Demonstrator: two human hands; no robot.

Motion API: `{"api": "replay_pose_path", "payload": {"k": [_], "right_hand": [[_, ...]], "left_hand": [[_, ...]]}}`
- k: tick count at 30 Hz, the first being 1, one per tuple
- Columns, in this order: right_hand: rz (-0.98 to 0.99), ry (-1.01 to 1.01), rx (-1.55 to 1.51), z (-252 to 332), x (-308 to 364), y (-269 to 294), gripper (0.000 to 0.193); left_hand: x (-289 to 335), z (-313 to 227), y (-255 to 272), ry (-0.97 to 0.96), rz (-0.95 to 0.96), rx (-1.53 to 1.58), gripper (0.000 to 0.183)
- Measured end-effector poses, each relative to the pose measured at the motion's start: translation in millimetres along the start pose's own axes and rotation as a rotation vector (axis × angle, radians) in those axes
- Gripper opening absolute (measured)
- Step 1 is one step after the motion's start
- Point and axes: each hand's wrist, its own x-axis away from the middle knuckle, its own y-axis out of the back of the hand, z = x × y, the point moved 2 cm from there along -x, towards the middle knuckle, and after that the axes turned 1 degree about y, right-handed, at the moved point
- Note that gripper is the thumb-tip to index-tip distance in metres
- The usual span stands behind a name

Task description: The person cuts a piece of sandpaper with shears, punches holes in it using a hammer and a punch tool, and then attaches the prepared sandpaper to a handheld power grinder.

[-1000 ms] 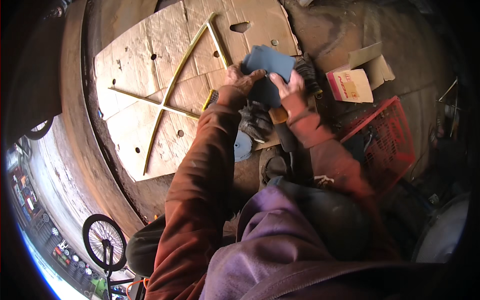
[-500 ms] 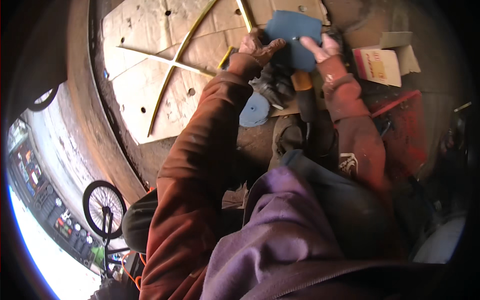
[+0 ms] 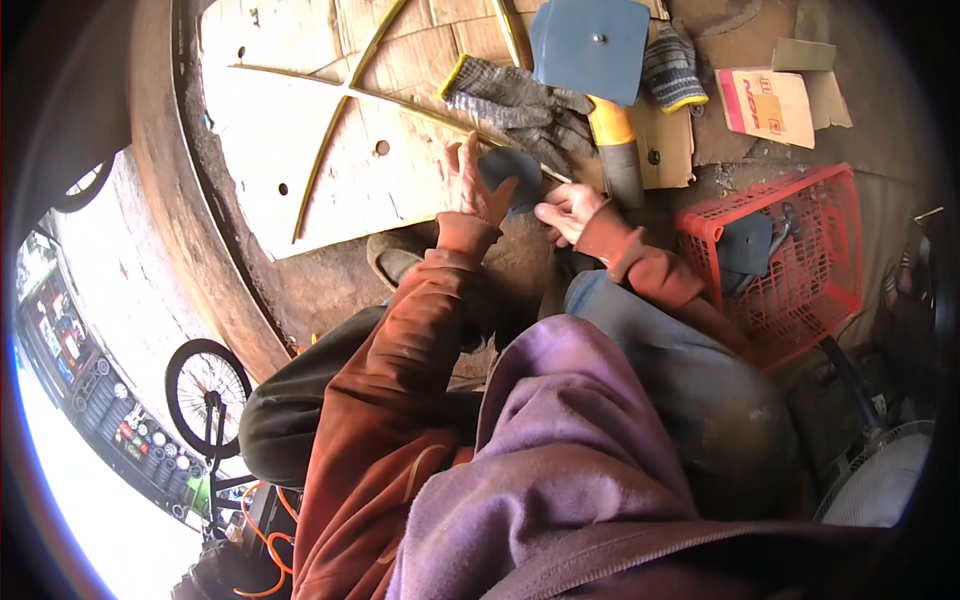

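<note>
The left hand [image 3: 470, 185] pinches a small blue-grey piece [image 3: 510, 168] by its near edge, the right hand [image 3: 565, 210] loosely curled and empty just beside it — the gloves [image 3: 520, 100] and blue plate [image 3: 588, 45] lie beyond, so the handling looks barely underway.
</note>
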Motion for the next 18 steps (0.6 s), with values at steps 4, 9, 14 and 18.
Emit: {"api": "replay_pose_path", "payload": {"k": [4,9,14,18], "right_hand": [[0.023,-0.161,-0.218,-31.8,-16.1,-13.1,0.023],[0.107,-0.136,-0.581,-35.5,-15.0,-24.7,0.017],[0.114,0.067,-0.534,-28.9,-15.3,-24.4,0.022],[0.215,0.166,-0.627,-11.2,-10.4,-25.7,0.026]], "left_hand": [[7.8,-9.9,-5.8,-0.018,-0.114,0.054,0.071],[24.7,-13.6,-0.4,-0.201,-0.032,-0.093,0.053],[16.3,-7.5,15.8,-0.201,0.190,0.166,0.058],[12.5,-1.8,26.9,-0.161,0.297,0.253,0.055]]}}
